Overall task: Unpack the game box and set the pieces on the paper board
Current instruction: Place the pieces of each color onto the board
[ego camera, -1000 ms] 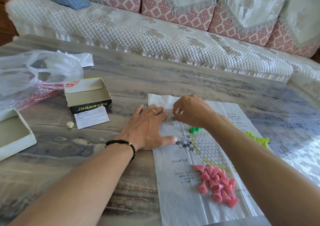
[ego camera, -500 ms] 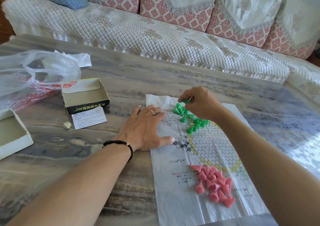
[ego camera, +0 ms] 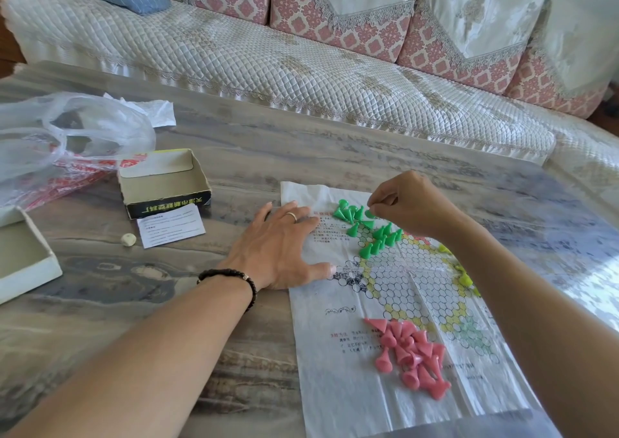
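Note:
The paper board (ego camera: 402, 303), printed with a honeycomb of circles, lies on the table. My left hand (ego camera: 278, 250) rests flat on its left edge, fingers spread. At the board's far end my right hand (ego camera: 407, 204) pinches one green piece (ego camera: 370, 213) just above a loose cluster of green pieces (ego camera: 371, 231). A heap of pink pieces (ego camera: 410, 357) lies on the near part of the board. A few yellow-green pieces (ego camera: 464, 276) show at the right edge, partly hidden by my right forearm. The open game box (ego camera: 164, 183) sits to the left.
A white die (ego camera: 128, 239) and a printed leaflet (ego camera: 170, 226) lie beside the box. A clear plastic bag (ego camera: 67, 136) over red packaging sits at far left, a white box lid (ego camera: 23, 256) nearer. A quilted sofa (ego camera: 301, 62) runs behind the table.
My right hand rose from the board's far end, leaving a cluster of green pieces uncovered there, and now pinches one of them. The left hand stayed flat on the paper.

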The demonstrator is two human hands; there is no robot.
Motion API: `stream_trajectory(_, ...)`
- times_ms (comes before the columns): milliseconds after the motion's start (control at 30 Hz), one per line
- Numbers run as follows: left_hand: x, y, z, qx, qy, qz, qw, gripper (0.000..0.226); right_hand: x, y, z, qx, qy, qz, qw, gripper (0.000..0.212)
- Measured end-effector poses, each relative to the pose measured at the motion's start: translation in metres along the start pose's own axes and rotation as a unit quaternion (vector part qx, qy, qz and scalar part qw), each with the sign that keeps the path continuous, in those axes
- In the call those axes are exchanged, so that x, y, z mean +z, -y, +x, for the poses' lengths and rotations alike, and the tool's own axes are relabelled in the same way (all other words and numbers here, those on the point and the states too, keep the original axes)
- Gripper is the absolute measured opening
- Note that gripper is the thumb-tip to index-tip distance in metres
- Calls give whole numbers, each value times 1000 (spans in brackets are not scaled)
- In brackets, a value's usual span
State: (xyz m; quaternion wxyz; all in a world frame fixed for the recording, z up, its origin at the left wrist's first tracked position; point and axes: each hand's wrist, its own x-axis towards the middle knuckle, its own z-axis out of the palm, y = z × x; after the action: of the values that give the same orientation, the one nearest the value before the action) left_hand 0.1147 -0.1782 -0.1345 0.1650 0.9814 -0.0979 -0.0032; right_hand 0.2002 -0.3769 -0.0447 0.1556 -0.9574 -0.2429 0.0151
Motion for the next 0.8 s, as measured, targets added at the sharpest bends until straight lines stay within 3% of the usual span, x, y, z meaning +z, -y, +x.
stream_trajectory(300,-1,-1,-1,-3,-2,3,1000,91,-4,1,-6,-24,66,-75,995,19)
stream_trajectory(800,0,0,0,-3,-4,4,1000,91,5,-4,1,-47,93,-99,990,14)
